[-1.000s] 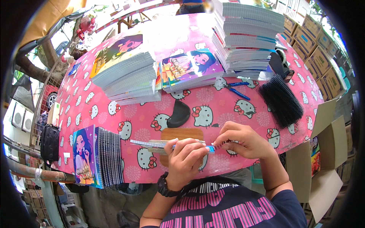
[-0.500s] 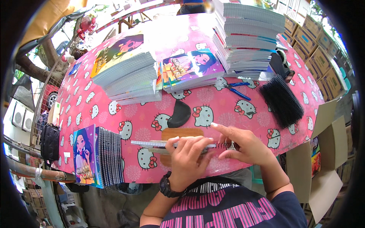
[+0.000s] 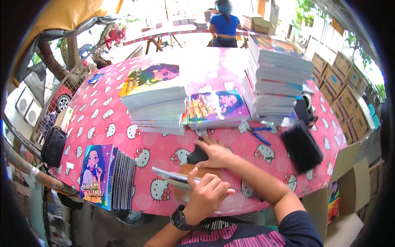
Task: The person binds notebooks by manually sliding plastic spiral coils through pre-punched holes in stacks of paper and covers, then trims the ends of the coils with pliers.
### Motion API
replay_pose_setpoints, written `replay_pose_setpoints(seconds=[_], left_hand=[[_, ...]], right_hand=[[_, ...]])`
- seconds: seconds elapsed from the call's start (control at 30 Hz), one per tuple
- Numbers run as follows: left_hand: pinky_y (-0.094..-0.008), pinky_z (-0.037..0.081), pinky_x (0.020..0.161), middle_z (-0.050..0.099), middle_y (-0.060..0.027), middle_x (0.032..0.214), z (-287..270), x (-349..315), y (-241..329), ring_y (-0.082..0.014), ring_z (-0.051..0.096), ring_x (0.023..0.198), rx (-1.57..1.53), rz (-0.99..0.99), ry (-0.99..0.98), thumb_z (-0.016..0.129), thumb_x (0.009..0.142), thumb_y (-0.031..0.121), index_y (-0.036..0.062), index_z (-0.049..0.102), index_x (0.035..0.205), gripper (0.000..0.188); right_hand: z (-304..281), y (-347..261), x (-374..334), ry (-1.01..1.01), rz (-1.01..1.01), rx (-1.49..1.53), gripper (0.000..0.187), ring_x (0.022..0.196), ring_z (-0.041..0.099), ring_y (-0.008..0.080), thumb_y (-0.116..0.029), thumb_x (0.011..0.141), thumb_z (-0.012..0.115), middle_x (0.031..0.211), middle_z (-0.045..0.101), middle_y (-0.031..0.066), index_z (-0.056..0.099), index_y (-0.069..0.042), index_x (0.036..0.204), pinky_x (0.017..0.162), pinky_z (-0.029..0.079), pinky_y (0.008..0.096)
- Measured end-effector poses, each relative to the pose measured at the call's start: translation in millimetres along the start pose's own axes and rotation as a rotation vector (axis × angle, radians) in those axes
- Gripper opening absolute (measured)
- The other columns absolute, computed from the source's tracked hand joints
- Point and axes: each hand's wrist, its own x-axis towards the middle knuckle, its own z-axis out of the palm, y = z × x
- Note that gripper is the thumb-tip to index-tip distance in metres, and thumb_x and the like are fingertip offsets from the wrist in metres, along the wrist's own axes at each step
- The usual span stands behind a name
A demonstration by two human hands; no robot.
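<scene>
A thin notebook (image 3: 168,172), seen edge-on with white pages, stands over a brown wooden block (image 3: 187,169) near the table's front edge. My left hand (image 3: 207,191), with a black watch on the wrist, closes on its right part and hides that end. Farther out, my right hand (image 3: 214,154) reaches across with fingers spread over a curved black piece (image 3: 197,155), thumb on its near side; a firm grip does not show. Left of the hands, a stack of spiral-bound notebooks (image 3: 122,179) has an illustrated cover (image 3: 95,175) at its side.
Stacks of printed books (image 3: 158,109) line the table's far side, with a tall pile (image 3: 284,78) at right. Blue pliers (image 3: 261,136) and a bundle of black coils (image 3: 302,148) lie right. An open carton (image 3: 347,193) stands beside the table. A person in blue (image 3: 225,25) is beyond.
My right hand has left the coil at the notebook's right end and moved forward and left onto the black piece. The left hand stays at the notebook. The view has tilted up.
</scene>
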Motion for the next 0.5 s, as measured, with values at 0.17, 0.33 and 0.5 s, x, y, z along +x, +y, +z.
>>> replay_pose_setpoints(seconds=[0.17, 0.33, 0.5], left_hand=[[-0.0521, 0.013, 0.104, 0.061, 0.0074, 0.086, -1.9, 3.2, 1.7, -0.0114, 0.057, 0.097, -0.107, 0.005, 0.109, 0.066, 0.084, 0.038, 0.0208, 0.066, 0.096, 0.021], [-0.0529, 0.01, 0.106, 0.06, 0.0084, 0.084, -8.2, -0.9, 1.9, -0.0113, 0.057, 0.095, -0.096, -0.022, 0.11, 0.069, 0.081, 0.033, 0.0223, 0.066, 0.087, 0.012], [-0.0536, 0.008, 0.108, 0.059, 0.0078, 0.085, -10.6, 3.1, -2.5, -0.0125, 0.058, 0.092, -0.105, -0.001, -0.003, 0.069, 0.08, 0.031, 0.0194, 0.066, 0.086, 0.014]], right_hand=[[2.3, -2.2, -6.2, 0.021, -0.052, -0.007, 0.07, 0.114, 0.048, 0.0439, -0.05, 0.063, 0.077, 0.128, 0.044, 0.0273, 0.059, -0.014, 0.121, 0.095, 0.041, 0.0504], [-14.0, 11.6, -62.2, -0.031, 0.015, 0.608, 0.064, 0.124, 0.047, 0.0331, -0.048, 0.072, 0.073, 0.128, 0.052, 0.0227, 0.06, -0.012, 0.124, 0.103, 0.037, 0.0402], [-27.1, 5.6, -124.0, 0.044, 0.13, 1.269, 0.088, 0.12, 0.052, 0.0219, -0.07, 0.08, 0.056, 0.125, 0.058, 0.0132, 0.057, 0.007, 0.122, 0.107, 0.034, 0.0365]])
